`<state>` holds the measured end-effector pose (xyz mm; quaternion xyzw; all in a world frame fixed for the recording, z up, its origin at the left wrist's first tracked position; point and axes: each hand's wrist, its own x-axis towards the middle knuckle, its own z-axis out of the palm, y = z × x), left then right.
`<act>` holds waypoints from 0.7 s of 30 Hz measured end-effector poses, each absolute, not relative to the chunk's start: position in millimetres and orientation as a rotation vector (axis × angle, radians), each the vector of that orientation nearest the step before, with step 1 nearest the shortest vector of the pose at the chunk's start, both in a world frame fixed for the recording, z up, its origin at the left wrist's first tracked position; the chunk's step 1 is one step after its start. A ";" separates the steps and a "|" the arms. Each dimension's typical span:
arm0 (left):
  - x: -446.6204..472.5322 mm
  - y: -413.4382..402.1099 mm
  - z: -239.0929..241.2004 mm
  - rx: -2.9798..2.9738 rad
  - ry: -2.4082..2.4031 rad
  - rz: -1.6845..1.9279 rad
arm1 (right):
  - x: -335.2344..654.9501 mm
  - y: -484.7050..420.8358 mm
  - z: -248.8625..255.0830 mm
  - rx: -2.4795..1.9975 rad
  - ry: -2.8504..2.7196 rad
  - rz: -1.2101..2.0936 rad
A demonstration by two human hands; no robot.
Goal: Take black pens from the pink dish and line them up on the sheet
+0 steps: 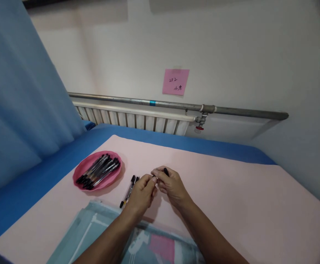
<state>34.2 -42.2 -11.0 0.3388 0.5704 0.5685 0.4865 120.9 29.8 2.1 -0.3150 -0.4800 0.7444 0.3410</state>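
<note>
My left hand (141, 194) and my right hand (174, 186) meet over the pink table cover, fingertips pinched together. From between the thumb and fingers of my right hand sticks a short black pen cap (166, 171). A small dark piece shows where the two sets of fingertips touch; most of it is hidden, so I cannot tell what my left hand grips. Beside my left hand lie pens (127, 191) with black ends and clear barrels, partly covered by that hand. Further left, a pink oval bowl (78, 183) carries several black-capped pens (100, 170).
Teal printed plastic bags (94, 227) lie under my forearms at the near edge. A blue surface (160, 135) borders the pink cover (231, 205). Behind are a radiator (138, 119), a metal pipe (116, 99) and a pink note (175, 82) on the wall. A blue curtain (19, 91) hangs left.
</note>
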 end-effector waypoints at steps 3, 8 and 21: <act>35.1 -42.0 -8.1 0.734 1.305 1.371 | 123.3 32.4 2.5 -0.769 -1.253 2.042; 34.0 -41.2 -10.4 0.751 1.321 1.392 | 121.0 32.2 0.4 -0.849 -1.227 1.976; 32.7 -41.8 -8.2 0.746 1.358 1.358 | 118.4 28.9 -0.1 -0.863 -1.221 1.966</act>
